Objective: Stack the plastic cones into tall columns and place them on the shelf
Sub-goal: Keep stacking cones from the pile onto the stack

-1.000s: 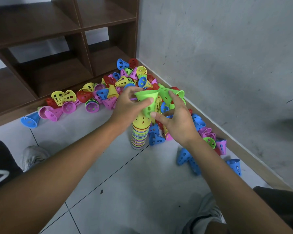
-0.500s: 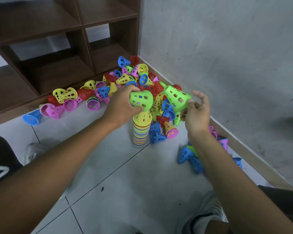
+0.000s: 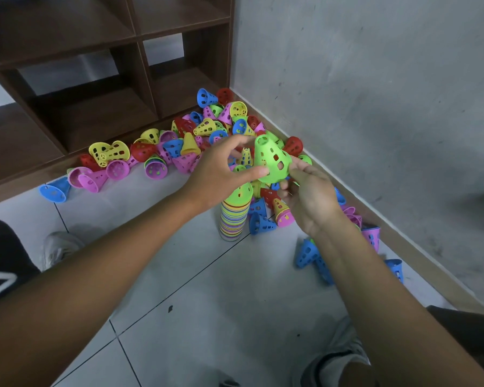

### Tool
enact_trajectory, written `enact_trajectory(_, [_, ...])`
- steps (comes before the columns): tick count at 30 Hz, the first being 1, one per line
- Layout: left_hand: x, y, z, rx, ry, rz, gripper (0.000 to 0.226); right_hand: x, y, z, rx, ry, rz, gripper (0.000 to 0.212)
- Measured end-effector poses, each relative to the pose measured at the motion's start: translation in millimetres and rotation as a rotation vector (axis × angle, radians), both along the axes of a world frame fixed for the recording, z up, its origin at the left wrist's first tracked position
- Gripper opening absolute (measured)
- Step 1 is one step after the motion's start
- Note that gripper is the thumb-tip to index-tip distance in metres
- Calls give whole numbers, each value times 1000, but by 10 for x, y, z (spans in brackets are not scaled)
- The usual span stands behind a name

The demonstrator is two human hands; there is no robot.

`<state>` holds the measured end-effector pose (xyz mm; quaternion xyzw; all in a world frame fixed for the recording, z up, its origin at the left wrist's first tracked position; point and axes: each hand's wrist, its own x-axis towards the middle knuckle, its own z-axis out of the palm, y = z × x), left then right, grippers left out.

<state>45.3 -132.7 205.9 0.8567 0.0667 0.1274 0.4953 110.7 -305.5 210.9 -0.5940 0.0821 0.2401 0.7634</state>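
Observation:
A lime green cone [image 3: 271,160] with holes is held upright above the column. My right hand [image 3: 310,202] pinches its lower rim from the right. My left hand [image 3: 221,171] brackets it from the left, thumb on the rim and forefinger by the tip. Right below stands the many-coloured stacked column [image 3: 234,219] on the floor tiles, topped by a green cone. Several loose cones [image 3: 207,127] in yellow, red, blue, pink and green lie heaped in the corner behind it. The dark wooden shelf [image 3: 140,65] rises at the back left.
A grey wall [image 3: 375,107] with a wooden skirting runs along the right. Blue and pink cones [image 3: 308,252] lie by my right forearm. More pink and blue cones [image 3: 90,177] sit at the shelf's foot. My shoes [image 3: 59,247] rest on the tiles at left and bottom.
The green cone my left hand held now tops the column. My right hand brought the second green cone leftward over the column, and my left hand came to meet it.

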Motion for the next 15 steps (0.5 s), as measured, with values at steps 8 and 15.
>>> enact_trajectory(8, [33,-13,-15,-100,-76,39,33,-81,64,46,-98,-68,57,17])
enact_trajectory(15, [33,138,-240,260,49,104,50,-54,-1,-158,-275,-102,76,20])
